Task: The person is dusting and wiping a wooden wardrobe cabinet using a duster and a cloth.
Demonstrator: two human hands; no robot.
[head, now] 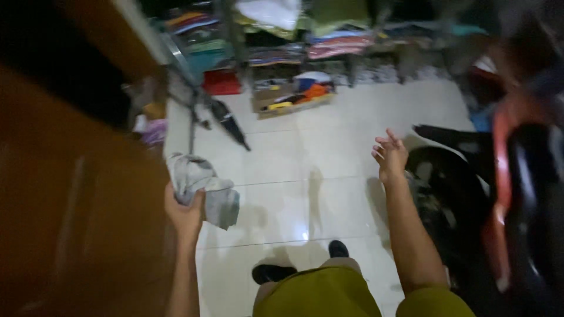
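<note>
One package shows: an open brown cardboard box (291, 101) on the pale floor (329, 170) at the far side, low and rectangular, holding what seem to be orange, yellow and blue items. No labels, signs or screens.

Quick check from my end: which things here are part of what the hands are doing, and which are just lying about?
In hand:
- grey cloth, bunched in the left hand
- right hand, open and holding nothing

Lying about:
- cardboard box of bright items on the tiled floor
- folded umbrella
- shelves of folded clothes
- scooter on the right
- wooden door on the left
</note>
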